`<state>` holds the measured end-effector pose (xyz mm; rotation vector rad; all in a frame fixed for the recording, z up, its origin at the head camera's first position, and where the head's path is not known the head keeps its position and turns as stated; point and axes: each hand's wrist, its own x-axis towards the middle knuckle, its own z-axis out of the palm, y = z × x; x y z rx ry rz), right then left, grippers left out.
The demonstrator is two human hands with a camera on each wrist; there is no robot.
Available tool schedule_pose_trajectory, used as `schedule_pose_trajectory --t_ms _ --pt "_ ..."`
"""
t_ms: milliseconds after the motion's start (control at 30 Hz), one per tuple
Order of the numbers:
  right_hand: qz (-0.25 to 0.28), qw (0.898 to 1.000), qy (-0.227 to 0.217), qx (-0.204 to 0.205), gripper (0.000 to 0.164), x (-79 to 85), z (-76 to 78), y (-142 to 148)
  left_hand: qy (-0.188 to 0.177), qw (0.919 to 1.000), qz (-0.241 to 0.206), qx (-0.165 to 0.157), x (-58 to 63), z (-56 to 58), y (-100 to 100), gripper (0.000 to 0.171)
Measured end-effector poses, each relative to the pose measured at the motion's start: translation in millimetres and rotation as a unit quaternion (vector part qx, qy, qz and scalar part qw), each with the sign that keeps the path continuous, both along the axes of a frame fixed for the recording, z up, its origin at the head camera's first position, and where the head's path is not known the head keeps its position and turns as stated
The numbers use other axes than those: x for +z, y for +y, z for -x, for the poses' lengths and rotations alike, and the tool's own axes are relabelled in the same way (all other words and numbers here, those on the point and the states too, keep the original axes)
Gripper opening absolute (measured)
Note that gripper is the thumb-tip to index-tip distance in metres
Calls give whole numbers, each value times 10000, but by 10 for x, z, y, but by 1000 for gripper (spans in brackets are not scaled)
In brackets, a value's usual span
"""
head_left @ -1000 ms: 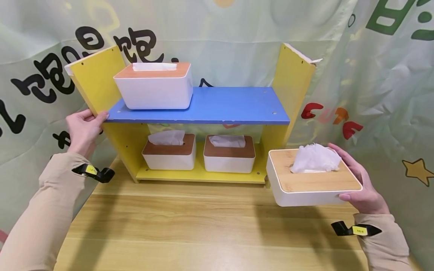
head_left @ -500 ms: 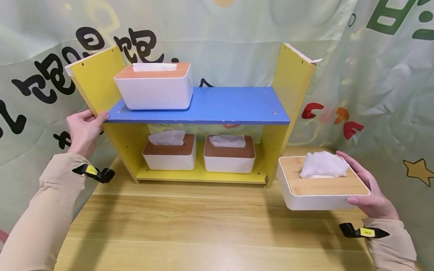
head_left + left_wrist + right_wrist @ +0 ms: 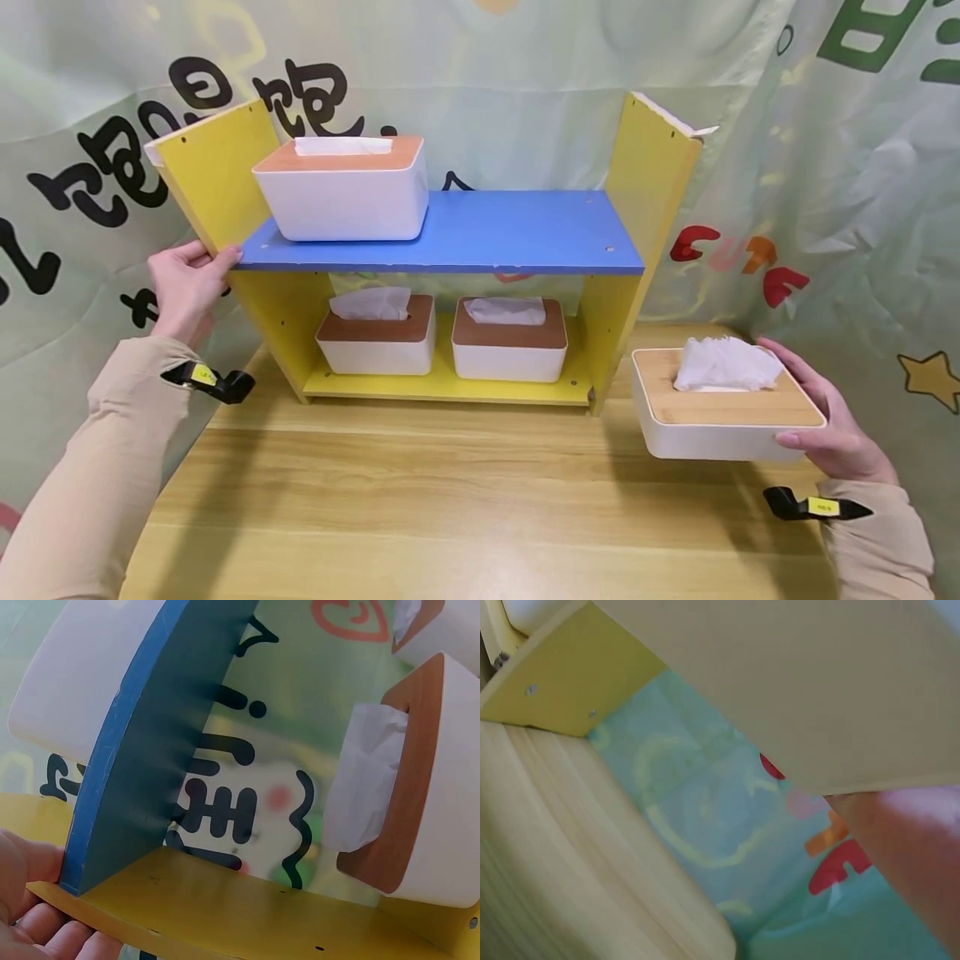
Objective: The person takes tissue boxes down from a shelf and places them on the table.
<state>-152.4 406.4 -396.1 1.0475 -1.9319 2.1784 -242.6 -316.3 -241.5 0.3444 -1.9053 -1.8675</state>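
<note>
My left hand (image 3: 187,287) grips the left side panel of a yellow and blue shelf (image 3: 517,229). The thumb lies at the end of the blue board, and the left wrist view shows the fingers (image 3: 64,937) curled behind the yellow panel. At the right, my right hand (image 3: 840,421) holds a white tissue box (image 3: 731,442) with a light wooden lid and a tissue sticking out. This box is raised over the table, right of the shelf; its pale underside (image 3: 802,690) fills much of the right wrist view.
A larger white tissue box (image 3: 345,204) stands at the left of the blue board. Below it, a left tissue box (image 3: 382,354) and a right tissue box (image 3: 510,360) with brown lids stand on the yellow bottom board. A printed cloth (image 3: 525,67) hangs behind the wooden table (image 3: 450,500).
My right hand has moved to the right with the tissue box, away from the shelf. The left hand stays on the shelf panel.
</note>
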Motion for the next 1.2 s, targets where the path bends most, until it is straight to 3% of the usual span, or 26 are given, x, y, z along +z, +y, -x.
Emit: schedule_pose_trajectory --t_ms 200,400,600,867,1200 --pt "23 9998 -200 51 97 -83 69 127 -111 9997 203 57 10 5 8 34" --pt "-236 9979 -593 -147 89 -137 128 183 -11 10000 3 -8 8 -15 6 18" --pt "-389 9930 -972 -549 87 -225 195 186 110 9998 -110 -133 -4 -20 -1 18" --pt "48 9886 -1330 -703 82 -307 367 196 75 9999 18 -92 -7 -4 -12 16" --pt "-568 9757 -1631 -1350 81 -364 548 173 136 9996 -166 -195 8 -7 0 21"
